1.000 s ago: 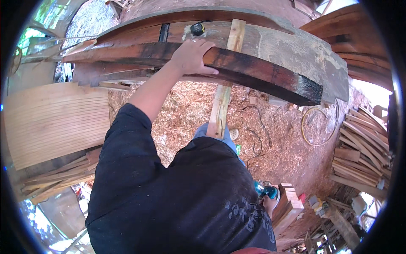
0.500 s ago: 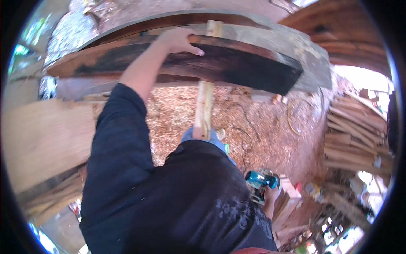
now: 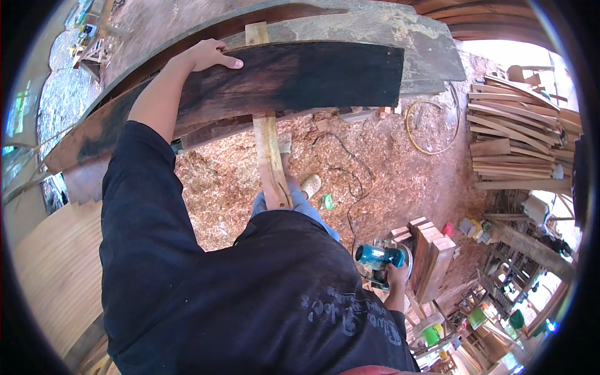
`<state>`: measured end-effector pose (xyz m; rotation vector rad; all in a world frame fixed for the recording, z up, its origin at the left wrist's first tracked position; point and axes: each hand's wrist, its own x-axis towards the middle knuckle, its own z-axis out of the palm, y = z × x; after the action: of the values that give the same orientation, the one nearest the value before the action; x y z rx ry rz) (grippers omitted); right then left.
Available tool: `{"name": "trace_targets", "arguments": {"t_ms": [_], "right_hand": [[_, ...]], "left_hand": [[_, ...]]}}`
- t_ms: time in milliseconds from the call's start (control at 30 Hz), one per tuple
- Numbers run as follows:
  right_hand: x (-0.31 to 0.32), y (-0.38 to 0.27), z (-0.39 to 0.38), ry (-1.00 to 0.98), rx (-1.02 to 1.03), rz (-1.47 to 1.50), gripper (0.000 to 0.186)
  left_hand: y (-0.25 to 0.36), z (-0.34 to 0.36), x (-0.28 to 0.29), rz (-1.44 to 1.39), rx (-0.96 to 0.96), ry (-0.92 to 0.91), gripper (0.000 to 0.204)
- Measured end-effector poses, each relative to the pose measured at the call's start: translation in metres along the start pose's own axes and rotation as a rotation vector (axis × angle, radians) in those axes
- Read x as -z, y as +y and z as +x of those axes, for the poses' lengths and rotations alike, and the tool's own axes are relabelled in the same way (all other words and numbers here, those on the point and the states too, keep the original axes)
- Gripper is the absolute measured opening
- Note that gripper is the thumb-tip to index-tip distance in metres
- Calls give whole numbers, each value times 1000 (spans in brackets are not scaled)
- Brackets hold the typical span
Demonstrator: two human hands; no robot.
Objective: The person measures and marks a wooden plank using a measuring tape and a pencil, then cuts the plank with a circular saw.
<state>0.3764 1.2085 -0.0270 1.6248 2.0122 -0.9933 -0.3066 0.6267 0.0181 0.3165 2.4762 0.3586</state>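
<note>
My left hand (image 3: 209,56) grips the top edge of a long dark plank (image 3: 300,74), its thumb lying over the face toward me and its fingers partly hidden behind. The plank's right half is blackened and its left half browner. It lies crosswise over a pale wooden batten (image 3: 269,159) that runs toward my waist. Down at my right side, my right hand (image 3: 395,275) is closed round the handle of a teal power tool (image 3: 377,256) with a round metal edge, which looks like a circular saw. It is held well apart from the plank.
Behind the plank lies a grey slab (image 3: 431,50). Shavings (image 3: 212,181) cover the ground, crossed by a black cord (image 3: 350,175). A yellowish hose loop (image 3: 409,128) lies at right, near stacked boards (image 3: 512,147). Cut timber blocks (image 3: 434,256) stand beside the tool; a pale panel (image 3: 62,262) fills the left.
The view has turned, so the plank, batten and both hands appear farther left. My left hand stays on the plank's edge, and my right still holds the saw low at my side.
</note>
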Motion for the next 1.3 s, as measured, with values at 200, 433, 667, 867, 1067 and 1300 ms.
{"name": "trace_targets", "arguments": {"t_ms": [200, 433, 667, 867, 1067, 1300], "right_hand": [[-1, -18, -18, -50, -38, 19, 17], [-5, -37, -22, -45, -34, 106, 19], [-4, -41, -3, -86, 6, 124, 19], [-4, -46, -2, -54, 136, 123, 22], [-5, -61, 14, -45, 197, -80, 18], [-17, -107, 5, -24, 338, -59, 31]], "left_hand": [[4, -6, 5, 0, 15, -116, 114], [5, -12, 12, 22, 8, -89, 114], [2, 0, 2, 28, 0, -18, 110], [2, 1, -1, 1, -30, -41, 106], [-14, -9, -2, -14, -45, 141, 91], [28, -41, -26, 145, -92, 566, 77]]}}
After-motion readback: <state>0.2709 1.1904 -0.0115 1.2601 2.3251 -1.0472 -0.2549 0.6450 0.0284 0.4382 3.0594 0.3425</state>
